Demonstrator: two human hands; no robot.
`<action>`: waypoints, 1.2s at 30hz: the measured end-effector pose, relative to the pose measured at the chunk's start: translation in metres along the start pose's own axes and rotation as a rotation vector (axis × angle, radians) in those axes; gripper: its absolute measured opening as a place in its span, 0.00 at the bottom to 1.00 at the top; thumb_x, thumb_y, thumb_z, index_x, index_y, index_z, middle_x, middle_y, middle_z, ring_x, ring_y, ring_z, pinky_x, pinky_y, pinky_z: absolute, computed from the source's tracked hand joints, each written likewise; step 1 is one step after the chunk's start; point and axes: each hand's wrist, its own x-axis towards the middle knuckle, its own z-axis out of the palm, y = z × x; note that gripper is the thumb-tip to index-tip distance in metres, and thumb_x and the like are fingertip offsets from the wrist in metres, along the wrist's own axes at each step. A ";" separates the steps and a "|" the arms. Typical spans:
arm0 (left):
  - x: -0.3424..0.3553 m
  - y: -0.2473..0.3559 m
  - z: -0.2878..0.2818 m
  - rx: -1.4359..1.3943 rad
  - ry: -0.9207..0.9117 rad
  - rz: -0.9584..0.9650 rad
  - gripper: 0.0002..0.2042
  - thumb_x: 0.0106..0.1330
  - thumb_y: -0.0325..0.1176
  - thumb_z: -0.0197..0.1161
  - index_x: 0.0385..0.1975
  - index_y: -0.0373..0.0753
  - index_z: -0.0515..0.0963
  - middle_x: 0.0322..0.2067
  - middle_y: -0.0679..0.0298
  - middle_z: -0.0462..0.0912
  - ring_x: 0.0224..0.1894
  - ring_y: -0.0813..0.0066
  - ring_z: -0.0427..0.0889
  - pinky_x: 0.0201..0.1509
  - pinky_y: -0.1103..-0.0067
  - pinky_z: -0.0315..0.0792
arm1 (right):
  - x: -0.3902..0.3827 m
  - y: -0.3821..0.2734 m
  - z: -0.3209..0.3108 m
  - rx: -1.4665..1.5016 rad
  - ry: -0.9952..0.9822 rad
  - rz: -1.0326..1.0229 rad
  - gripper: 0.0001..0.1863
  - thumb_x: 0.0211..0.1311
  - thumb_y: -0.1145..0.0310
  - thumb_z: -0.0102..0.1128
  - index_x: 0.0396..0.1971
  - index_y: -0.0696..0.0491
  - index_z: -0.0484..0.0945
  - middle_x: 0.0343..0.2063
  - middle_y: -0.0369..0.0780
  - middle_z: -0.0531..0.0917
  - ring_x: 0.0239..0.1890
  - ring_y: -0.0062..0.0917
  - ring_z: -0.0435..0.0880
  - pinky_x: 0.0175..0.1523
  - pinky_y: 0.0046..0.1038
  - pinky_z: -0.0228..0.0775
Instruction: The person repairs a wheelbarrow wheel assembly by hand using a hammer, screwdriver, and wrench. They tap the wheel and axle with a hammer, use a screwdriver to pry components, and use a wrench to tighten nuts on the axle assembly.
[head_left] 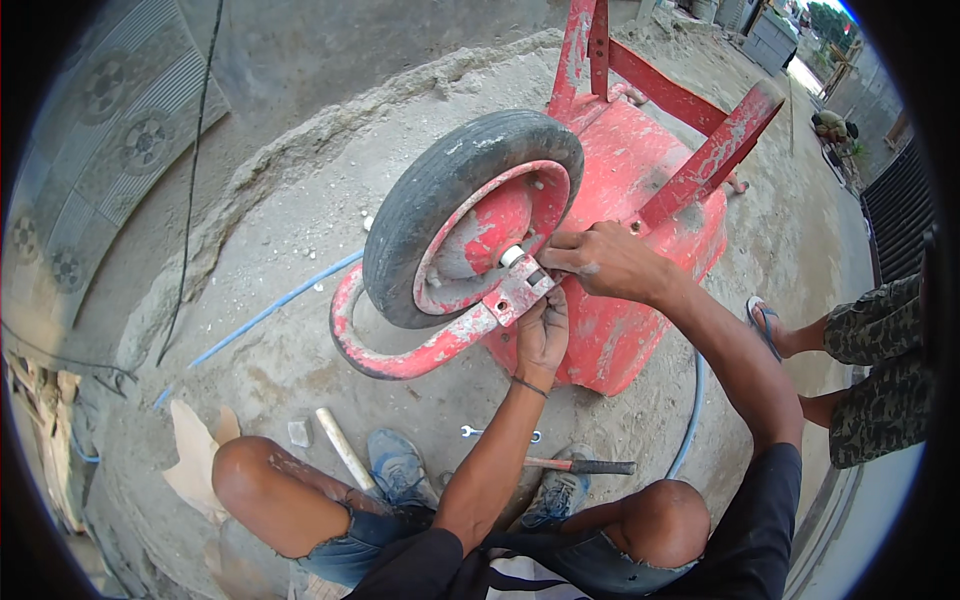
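A red wheelbarrow (625, 330) lies upturned on the ground, its paint chipped and its black-tyred wheel (474, 140) raised. A bracket (519, 289) joins the curved front tube (410, 357) to the axle, where a white sleeve (512, 256) shows. My left hand (543, 335) comes up from below, its fingers closed against the underside of the bracket end. From the other side my right hand (605, 265) pinches close to the bracket, by the wheel hub. What either set of fingertips holds is hidden.
An open-end wrench (500, 434), a hammer (580, 465) and a pale handle (343, 448) lie by my feet. A blue hose (280, 303) runs along the dusty ground. At right stands a person in camouflage shorts (878, 370). A dark cable (194, 190) hangs at left.
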 end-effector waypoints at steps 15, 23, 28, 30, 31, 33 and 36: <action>0.000 -0.004 0.011 -0.021 -0.035 -0.014 0.14 0.58 0.22 0.60 0.44 0.32 0.70 0.38 0.62 0.72 0.35 0.75 0.68 0.41 0.82 0.69 | -0.008 0.004 0.006 -0.019 0.016 0.071 0.11 0.46 0.72 0.57 0.33 0.51 0.74 0.27 0.40 0.77 0.26 0.38 0.80 0.29 0.37 0.71; 0.000 -0.001 -0.002 0.026 -0.018 -0.004 0.14 0.58 0.23 0.60 0.45 0.33 0.70 0.38 0.63 0.73 0.35 0.76 0.68 0.41 0.82 0.69 | -0.007 -0.001 0.009 0.029 0.095 0.078 0.12 0.45 0.71 0.58 0.34 0.51 0.75 0.26 0.41 0.77 0.25 0.38 0.80 0.28 0.37 0.70; -0.002 0.006 0.001 -0.008 -0.048 -0.081 0.15 0.57 0.21 0.60 0.45 0.35 0.71 0.40 0.63 0.74 0.37 0.76 0.71 0.41 0.82 0.70 | -0.014 -0.010 0.007 0.054 0.102 0.207 0.13 0.45 0.69 0.59 0.35 0.50 0.77 0.27 0.40 0.77 0.26 0.38 0.80 0.28 0.37 0.70; -0.001 0.009 0.000 0.015 -0.023 -0.081 0.15 0.57 0.21 0.60 0.45 0.35 0.71 0.39 0.64 0.74 0.37 0.75 0.71 0.41 0.82 0.69 | -0.017 -0.005 0.018 0.098 0.171 0.151 0.13 0.45 0.69 0.58 0.34 0.50 0.77 0.26 0.41 0.77 0.26 0.38 0.80 0.28 0.37 0.70; 0.000 0.008 -0.002 0.019 -0.005 -0.064 0.15 0.57 0.22 0.60 0.45 0.35 0.71 0.38 0.64 0.74 0.37 0.75 0.70 0.41 0.82 0.69 | -0.019 -0.003 0.020 0.128 0.225 0.078 0.12 0.46 0.68 0.58 0.34 0.50 0.77 0.26 0.41 0.78 0.26 0.38 0.80 0.29 0.37 0.70; 0.000 0.009 -0.003 0.015 0.005 -0.118 0.13 0.58 0.24 0.60 0.43 0.35 0.72 0.38 0.64 0.74 0.37 0.75 0.70 0.40 0.82 0.68 | -0.014 -0.001 0.026 0.130 0.233 0.112 0.12 0.45 0.69 0.58 0.34 0.52 0.77 0.26 0.42 0.78 0.27 0.38 0.81 0.28 0.38 0.70; -0.002 0.003 0.002 0.018 0.061 -0.108 0.08 0.61 0.27 0.58 0.38 0.34 0.72 0.32 0.63 0.74 0.33 0.73 0.69 0.37 0.79 0.67 | -0.014 -0.001 0.031 0.031 0.160 0.208 0.14 0.42 0.71 0.59 0.33 0.53 0.76 0.28 0.44 0.80 0.28 0.40 0.81 0.28 0.38 0.71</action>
